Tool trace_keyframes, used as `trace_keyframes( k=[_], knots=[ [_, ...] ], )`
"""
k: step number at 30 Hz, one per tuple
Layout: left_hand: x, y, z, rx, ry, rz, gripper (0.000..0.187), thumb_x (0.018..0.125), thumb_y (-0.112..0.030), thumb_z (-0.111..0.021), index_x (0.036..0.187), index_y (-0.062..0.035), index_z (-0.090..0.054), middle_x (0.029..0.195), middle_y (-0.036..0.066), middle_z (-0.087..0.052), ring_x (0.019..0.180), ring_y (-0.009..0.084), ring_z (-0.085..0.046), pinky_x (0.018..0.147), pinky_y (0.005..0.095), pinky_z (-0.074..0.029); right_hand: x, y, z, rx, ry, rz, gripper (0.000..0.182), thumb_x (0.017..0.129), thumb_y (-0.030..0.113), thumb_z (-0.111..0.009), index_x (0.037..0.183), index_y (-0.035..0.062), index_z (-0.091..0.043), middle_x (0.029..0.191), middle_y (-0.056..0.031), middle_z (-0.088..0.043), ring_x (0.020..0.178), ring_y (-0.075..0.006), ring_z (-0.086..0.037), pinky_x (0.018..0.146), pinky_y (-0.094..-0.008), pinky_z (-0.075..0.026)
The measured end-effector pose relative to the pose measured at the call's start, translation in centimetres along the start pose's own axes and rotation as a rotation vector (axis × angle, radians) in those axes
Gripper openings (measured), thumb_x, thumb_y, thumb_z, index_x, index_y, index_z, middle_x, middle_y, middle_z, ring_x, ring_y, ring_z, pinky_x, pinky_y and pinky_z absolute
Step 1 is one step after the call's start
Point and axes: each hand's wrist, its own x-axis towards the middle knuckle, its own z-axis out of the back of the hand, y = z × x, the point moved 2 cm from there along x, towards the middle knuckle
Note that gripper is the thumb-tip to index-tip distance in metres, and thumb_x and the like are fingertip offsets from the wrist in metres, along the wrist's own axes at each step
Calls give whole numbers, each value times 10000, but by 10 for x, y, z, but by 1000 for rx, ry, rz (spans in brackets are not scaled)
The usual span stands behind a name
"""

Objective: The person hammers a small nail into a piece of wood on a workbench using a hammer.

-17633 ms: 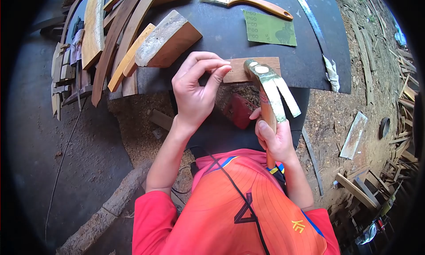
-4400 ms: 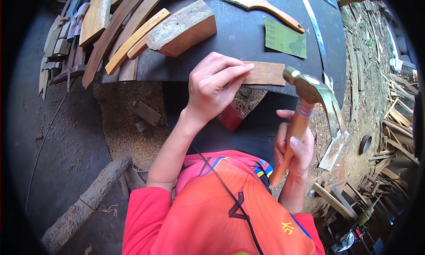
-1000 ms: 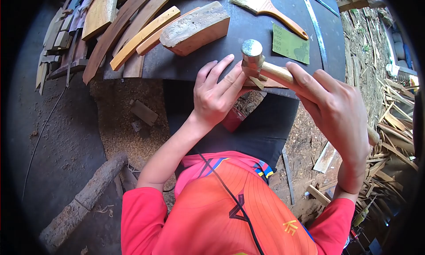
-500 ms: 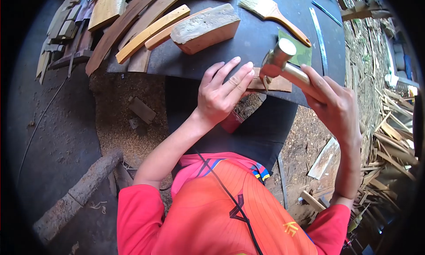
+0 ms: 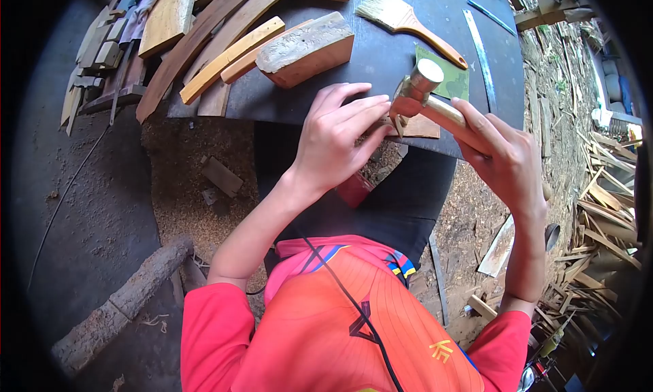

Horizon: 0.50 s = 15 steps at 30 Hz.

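Note:
My right hand (image 5: 507, 154) is closed round the wooden handle of a claw hammer (image 5: 427, 77). The hammer's round face points up, and its claw points down at a small flat wood piece (image 5: 423, 127) on the table's near edge. My left hand (image 5: 343, 130) grips the left end of that piece, thumb on the near side and fingers over the far side. The fingertips are close beside the hammer head. Whether the claw touches the wood or a nail is hidden.
On the dark table (image 5: 272, 106) lie a wood block (image 5: 306, 52), several curved wood strips (image 5: 231, 58), a paintbrush (image 5: 411, 26), a green sheet (image 5: 452, 81) and a metal ruler (image 5: 481, 60). A log (image 5: 122, 307) lies on the floor at left; wood scraps (image 5: 602, 222) are heaped at right.
My left hand has turned, its fingers drawing together and its thumb coming to the wood's near side. The hammer has shifted slightly left in the view, which itself moved a little.

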Motion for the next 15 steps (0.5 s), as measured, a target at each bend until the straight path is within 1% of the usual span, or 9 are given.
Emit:
trace_keyframes(
  k=[3, 4, 7, 8, 11, 13, 14, 15],
  knots=[
    [6, 1, -4, -43, 13, -19, 270, 830, -72, -862, 1095, -68, -808, 1155, 70, -818, 1156, 317, -733, 1007, 464, -539, -3, 2, -1, 32, -43, 2, 641, 866, 79, -869, 1472, 197, -694, 839, -58, -702, 649, -286, -695, 598, -420, -552],
    [7, 1, -6, -49, -3, -30, 246, 830, -51, -841, 1074, -58, -807, 1108, 69, -814, 1132, 306, -732, 995, 462, -540, -4, 3, 0, 41, -19, -15, 637, 867, 73, -871, 1468, 186, -694, 867, -73, -724, 669, -296, -712, 610, -418, -567],
    [8, -2, -7, -51, -2, -30, 226, 812, -82, -864, 1027, -51, -802, 1078, 50, -799, 1099, 289, -717, 981, 442, -536, -8, 3, -2, 85, -67, -29, 610, 856, 102, -861, 1436, 204, -703, 850, -47, -721, 666, -279, -722, 594, -424, -591],
    [9, -5, -7, -60, -3, -25, 213, 816, -80, -863, 1018, -53, -802, 1066, 48, -796, 1087, 282, -715, 966, 434, -533, -12, 3, -3, 115, -33, -73, 619, 850, 109, -870, 1439, 192, -700, 896, -69, -746, 717, -305, -739, 635, -433, -602],
    [6, -14, -3, -86, 22, 9, 183, 824, -61, -856, 999, -49, -802, 1045, 54, -792, 1074, 271, -716, 930, 413, -527, -20, 3, -6, 244, -115, -77, 615, 856, 93, -865, 1444, 141, -691, 956, -107, -770, 778, -301, -767, 678, -400, -611],
    [3, -18, -1, -111, 78, 52, 177, 825, -34, -845, 997, -34, -803, 1052, 78, -796, 1094, 275, -723, 920, 404, -527, -26, 4, -11, 337, -175, -130, 595, 874, 91, -861, 1440, 78, -677, 966, -107, -780, 808, -261, -781, 677, -364, -600],
    [3, -18, 1, -130, 55, 55, 174, 829, -25, -846, 998, -36, -806, 1022, 82, -796, 1050, 273, -730, 904, 397, -532, -29, 5, -13, 383, -207, -158, 588, 883, 90, -859, 1438, 47, -671, 970, -107, -786, 823, -241, -788, 677, -345, -595],
    [3, -19, 1, -150, 33, 57, 172, 833, -17, -847, 998, -38, -808, 991, 86, -795, 1007, 271, -736, 889, 389, -537, -34, 6, -14, 497, -201, -289, 569, 896, 97, -853, 1430, 28, -669, 952, -94, -778, 798, -211, -776, 656, -330, -581]
  ],
)
